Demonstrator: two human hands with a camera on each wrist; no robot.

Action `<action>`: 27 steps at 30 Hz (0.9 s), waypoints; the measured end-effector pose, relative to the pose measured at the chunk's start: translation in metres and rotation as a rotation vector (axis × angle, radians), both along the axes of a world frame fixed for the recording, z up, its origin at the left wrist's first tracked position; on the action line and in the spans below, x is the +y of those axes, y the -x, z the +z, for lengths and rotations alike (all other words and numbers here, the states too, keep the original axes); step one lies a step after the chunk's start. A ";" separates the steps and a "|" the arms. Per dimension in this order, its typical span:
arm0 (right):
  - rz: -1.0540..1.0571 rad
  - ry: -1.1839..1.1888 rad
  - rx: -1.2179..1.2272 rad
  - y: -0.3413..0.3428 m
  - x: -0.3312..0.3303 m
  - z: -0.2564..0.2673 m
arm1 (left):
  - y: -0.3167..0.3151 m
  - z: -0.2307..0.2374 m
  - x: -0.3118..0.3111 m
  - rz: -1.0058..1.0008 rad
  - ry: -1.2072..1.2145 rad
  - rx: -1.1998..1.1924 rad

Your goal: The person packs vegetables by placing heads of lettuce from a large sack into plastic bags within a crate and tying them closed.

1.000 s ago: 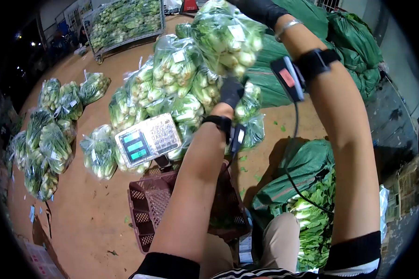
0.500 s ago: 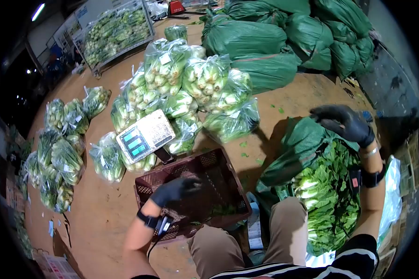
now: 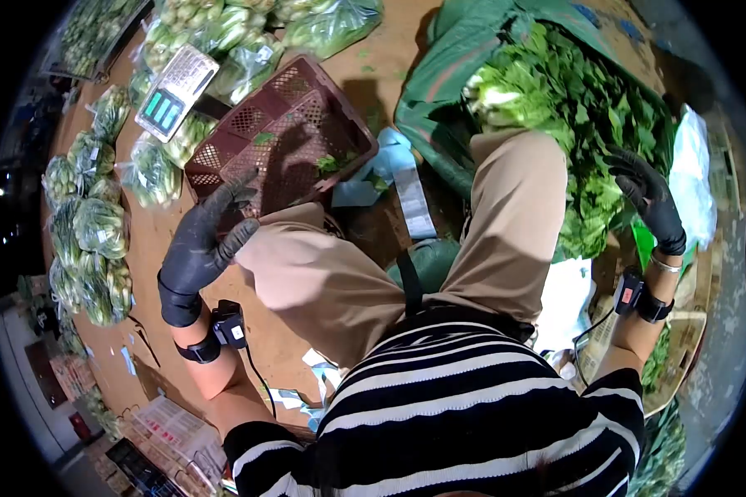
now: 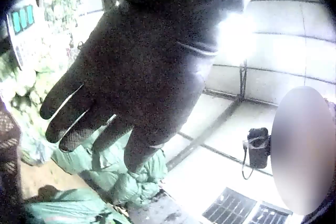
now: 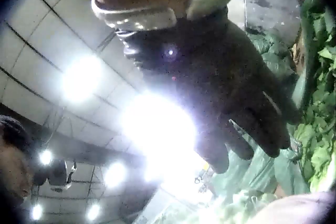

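My left hand (image 3: pixel 201 248), in a black glove, is held beside my left knee with its fingers loosely spread and nothing in them. In the left wrist view the same left hand (image 4: pixel 136 77) shows its fingers extended and apart. Just ahead of it stands a maroon plastic crate (image 3: pixel 244 124) with a few loose leaves inside. My gloved right hand (image 3: pixel 651 203) is at the right edge of a heap of leafy greens (image 3: pixel 580 108) in an opened green sack (image 3: pixel 452 62). Its fingers (image 5: pixel 262 124) are relaxed and hold nothing.
Behind the crate stands a scale display (image 3: pixel 174 91) among bagged vegetables (image 3: pixel 153 170). More filled bags (image 3: pixel 99 228) lie in a group at the left. Pale blue plastic (image 3: pixel 692 178) lies right of the greens. Paper and scraps (image 3: pixel 410 195) lie by the crate.
One second ago both hands were at a vegetable bag on the pile; it now rests there, released. Both hands have drawn back toward my body and apart, and the head view has tipped downward.
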State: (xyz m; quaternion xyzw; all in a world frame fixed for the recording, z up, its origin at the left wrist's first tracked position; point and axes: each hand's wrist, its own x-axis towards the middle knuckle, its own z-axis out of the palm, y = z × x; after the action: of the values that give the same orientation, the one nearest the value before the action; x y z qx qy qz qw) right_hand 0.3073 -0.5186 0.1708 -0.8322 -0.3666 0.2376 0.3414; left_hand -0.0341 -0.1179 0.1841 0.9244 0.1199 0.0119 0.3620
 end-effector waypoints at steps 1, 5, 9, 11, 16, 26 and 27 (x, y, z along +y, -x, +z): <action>-0.005 -0.053 0.013 0.001 -0.008 -0.013 | -0.005 0.001 -0.007 -0.038 0.022 0.058; -0.418 -0.246 0.016 0.013 -0.054 -0.066 | -0.053 -0.035 -0.047 -0.040 0.275 0.113; -0.634 -0.181 -0.053 0.038 -0.084 -0.136 | -0.070 -0.194 -0.068 -0.146 -0.251 0.221; -0.587 -0.007 -0.077 0.041 -0.113 -0.184 | -0.080 -0.250 -0.090 -0.198 -0.416 0.183; -0.743 0.459 -0.115 0.079 -0.222 -0.308 | -0.051 -0.288 -0.113 -0.110 0.093 0.299; -0.903 0.937 0.387 0.185 -0.240 -0.442 | -0.077 -0.211 -0.100 0.109 0.424 0.167; -0.927 0.815 0.297 0.186 -0.238 -0.439 | -0.078 -0.193 -0.105 0.083 0.242 0.119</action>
State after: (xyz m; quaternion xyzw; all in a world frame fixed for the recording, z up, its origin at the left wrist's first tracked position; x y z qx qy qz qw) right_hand 0.1211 -0.7566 -0.2682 -0.9258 0.2031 0.2983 0.1120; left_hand 0.0440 -0.2227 -0.0091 0.8672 0.1798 -0.0428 0.4623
